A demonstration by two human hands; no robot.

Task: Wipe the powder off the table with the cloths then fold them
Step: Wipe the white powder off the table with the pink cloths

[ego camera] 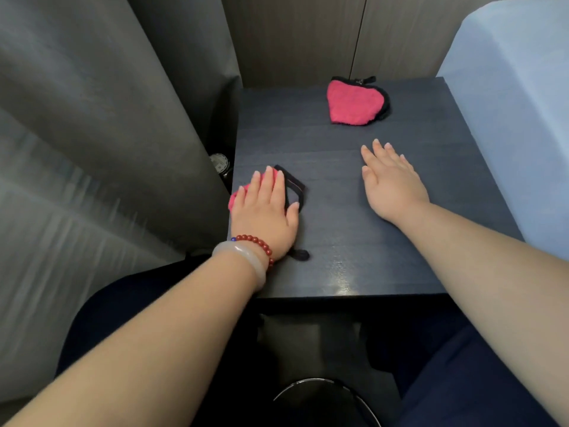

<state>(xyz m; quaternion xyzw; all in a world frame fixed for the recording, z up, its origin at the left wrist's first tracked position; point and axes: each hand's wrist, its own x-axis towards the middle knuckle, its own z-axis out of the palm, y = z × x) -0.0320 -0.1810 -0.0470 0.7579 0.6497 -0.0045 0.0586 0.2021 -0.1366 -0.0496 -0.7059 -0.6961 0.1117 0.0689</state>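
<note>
Head view: presses near pink cloth flat at tabletop 8 o'clock with left grip, fingers straight, clasping nothing. Holds right grip palm-down low near 3 o'clock, fingers spread, empty. Shows far pink cloth bunched at 12 o'clock

We get dim, soft indoor light, with a small glare patch on the table near its front edge. Shadows faint. Curtain at left smears with motion blur; wide-angle bends our frame edges.
</note>
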